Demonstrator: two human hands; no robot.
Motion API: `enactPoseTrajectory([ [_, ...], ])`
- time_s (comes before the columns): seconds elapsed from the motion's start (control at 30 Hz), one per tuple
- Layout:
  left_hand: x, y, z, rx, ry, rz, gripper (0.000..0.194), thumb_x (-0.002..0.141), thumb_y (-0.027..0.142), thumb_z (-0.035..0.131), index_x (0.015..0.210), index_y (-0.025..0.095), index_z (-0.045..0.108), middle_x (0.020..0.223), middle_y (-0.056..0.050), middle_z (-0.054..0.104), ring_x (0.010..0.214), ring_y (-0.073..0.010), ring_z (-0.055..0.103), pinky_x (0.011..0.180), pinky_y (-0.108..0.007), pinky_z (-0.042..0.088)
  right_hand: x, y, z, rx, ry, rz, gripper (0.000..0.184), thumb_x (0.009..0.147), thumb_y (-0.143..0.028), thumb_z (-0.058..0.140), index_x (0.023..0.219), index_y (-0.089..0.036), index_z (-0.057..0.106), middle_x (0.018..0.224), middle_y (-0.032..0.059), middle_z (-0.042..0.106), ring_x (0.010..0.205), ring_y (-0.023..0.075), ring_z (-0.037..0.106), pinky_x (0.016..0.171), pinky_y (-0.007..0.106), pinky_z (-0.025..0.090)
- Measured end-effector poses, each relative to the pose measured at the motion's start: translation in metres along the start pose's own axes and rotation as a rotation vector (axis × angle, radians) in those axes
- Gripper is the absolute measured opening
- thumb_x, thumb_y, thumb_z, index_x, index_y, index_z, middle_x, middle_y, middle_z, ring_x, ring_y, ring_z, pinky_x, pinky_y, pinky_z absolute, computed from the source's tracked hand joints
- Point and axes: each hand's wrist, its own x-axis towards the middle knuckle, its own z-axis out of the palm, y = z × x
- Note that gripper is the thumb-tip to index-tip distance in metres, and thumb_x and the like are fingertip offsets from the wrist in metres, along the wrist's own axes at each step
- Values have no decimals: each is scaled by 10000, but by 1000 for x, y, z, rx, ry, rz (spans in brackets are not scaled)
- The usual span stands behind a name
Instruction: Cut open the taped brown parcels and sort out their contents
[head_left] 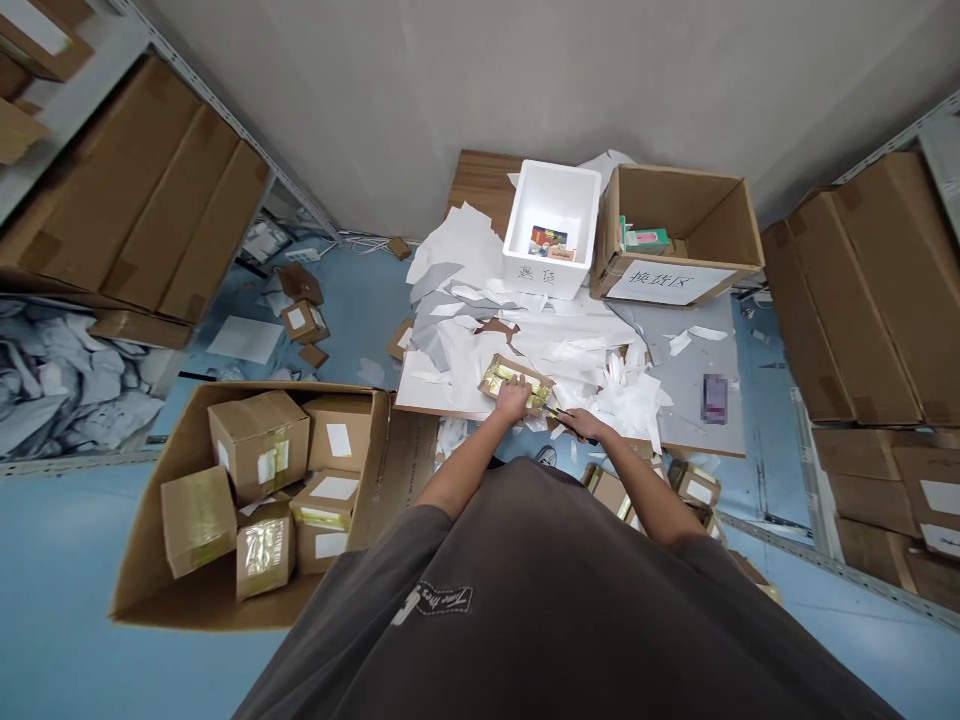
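A small cardboard box (491,374) wrapped in shiny yellowish tape lies near the front edge of the paper-strewn table. My left hand (513,398) grips it from the near side, fingers over its top. My right hand (579,425) is closed around a utility knife (556,411) with a dark handle, whose front end meets the box's right corner. The blade itself is too small to make out. Torn white paper (540,335) surrounds the box on the tabletop.
At the table's back stand a white foam box (514,262) and an open carton (679,290), each with a few small packages. A large carton (135,520) of taped boxes sits at left. Shelves with cartons (877,300) flank both sides; more parcels (611,490) lie below the table's front.
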Motion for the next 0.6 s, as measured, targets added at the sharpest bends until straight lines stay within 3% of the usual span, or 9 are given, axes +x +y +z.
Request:
enactPoseTrajectory([
  [0.1,0,-2,-2,3,10,22,821,745,338,934,1472,186,583,1683,-212,457,1580,-426,383,1242,-514,391,-6,6,4,-20,14,42,475,1096,-566,461,833,-198,606,552,-37,557,463,138,543,550,214,449],
  [0.27,10,-24,-9,-65,60,-27,697,963,504,735,1580,269,512,1548,-151,617,1496,-372,506,1218,-492,425,-17,17,7,-2,279,92,562,1128,-586,270,939,-214,647,647,-8,631,587,186,634,659,248,488],
  [0.37,23,-41,-7,-11,86,-15,933,883,523,820,1684,330,384,1676,-123,496,1621,-415,302,1316,-591,251,-20,16,10,5,348,104,593,1132,-566,189,1080,-235,677,812,24,722,704,217,679,712,272,496],
  [0.47,40,-51,-2,27,60,-5,1149,763,556,907,1724,336,316,1781,-106,326,1675,-452,99,1347,-637,105,-17,8,17,-65,395,49,515,1131,-526,268,1198,-242,692,1044,62,776,905,248,711,783,286,492],
  [0.6,53,-56,5,7,76,20,954,885,536,786,1712,319,362,1783,-103,326,1683,-433,100,1348,-643,102,-8,-5,29,-190,410,26,431,1105,-470,443,1397,-225,644,1314,113,738,1153,277,689,878,288,482],
])
